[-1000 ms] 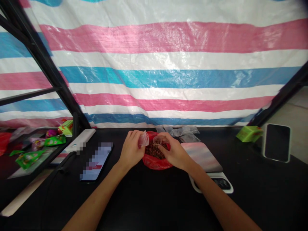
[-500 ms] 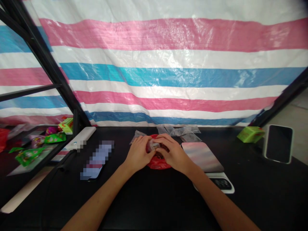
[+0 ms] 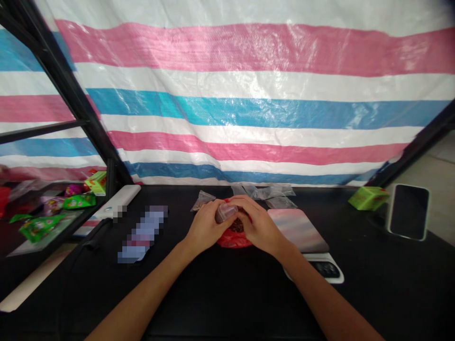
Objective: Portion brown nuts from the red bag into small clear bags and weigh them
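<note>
Both my hands meet over a red plastic bag (image 3: 232,240) that lies open on the black table, with small dark brown pieces (image 3: 237,225) inside. My left hand (image 3: 205,225) is curled around a small clear plastic bag (image 3: 226,212), its thumb along the near side. My right hand (image 3: 261,226) closes in from the other side, fingers bent over the top of the clear bag. What the clear bag contains is hard to make out. Just behind my left hand lies another clear bag (image 3: 203,200) with a little brown content.
Several flat clear bags (image 3: 265,191) lie at the back. A kitchen scale (image 3: 298,230) with a shiny plate stands right of my hands. Left is a phone (image 3: 144,234) beside a white bar (image 3: 121,201). A green box (image 3: 368,198) and an upright white-framed device (image 3: 408,211) stand far right.
My fingers have drawn closer around the clear bag, and it now looks turned and more rounded. Both hands stay over the red bag. The view has shifted slightly.
</note>
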{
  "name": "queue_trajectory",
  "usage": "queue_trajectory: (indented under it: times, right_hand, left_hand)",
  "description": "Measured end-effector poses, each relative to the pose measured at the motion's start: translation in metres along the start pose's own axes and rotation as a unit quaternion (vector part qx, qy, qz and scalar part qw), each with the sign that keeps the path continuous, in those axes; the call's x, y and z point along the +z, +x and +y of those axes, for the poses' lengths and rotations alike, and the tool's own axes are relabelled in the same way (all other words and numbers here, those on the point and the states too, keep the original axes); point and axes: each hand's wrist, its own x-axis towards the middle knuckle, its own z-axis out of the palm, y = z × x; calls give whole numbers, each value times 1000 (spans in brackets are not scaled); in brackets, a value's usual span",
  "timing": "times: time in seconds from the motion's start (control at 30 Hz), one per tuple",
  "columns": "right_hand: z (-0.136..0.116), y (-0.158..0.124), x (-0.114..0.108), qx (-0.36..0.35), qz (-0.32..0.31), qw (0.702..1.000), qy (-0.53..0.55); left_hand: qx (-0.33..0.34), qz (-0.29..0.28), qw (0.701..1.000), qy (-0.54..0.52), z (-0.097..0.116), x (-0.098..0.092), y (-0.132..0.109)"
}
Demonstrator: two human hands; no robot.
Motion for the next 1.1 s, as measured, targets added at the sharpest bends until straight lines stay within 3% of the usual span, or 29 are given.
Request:
queue_trajectory:
  times: [0.13, 0.27, 0.43, 0.63, 1.1]
  right_hand:
    - [10, 1, -12, 34, 28, 999, -31]
    - [20, -1, -26, 72, -63, 994, -57]
    - [23, -5, -31, 65, -128, 983, -112]
    - [23, -6, -21, 49, -165, 977, -128]
    - [16, -8, -13, 49, -181, 972, -141]
  left_hand:
    - [16, -12, 1000, 12, -6, -9, 2]
    - [74, -8, 996, 45, -1, -24, 3]
    - [96, -113, 986, 78, 13, -38, 0]
    - [77, -177, 976, 102, 1, -34, -1]
    - [39, -128, 990, 48, -6, -12, 3]
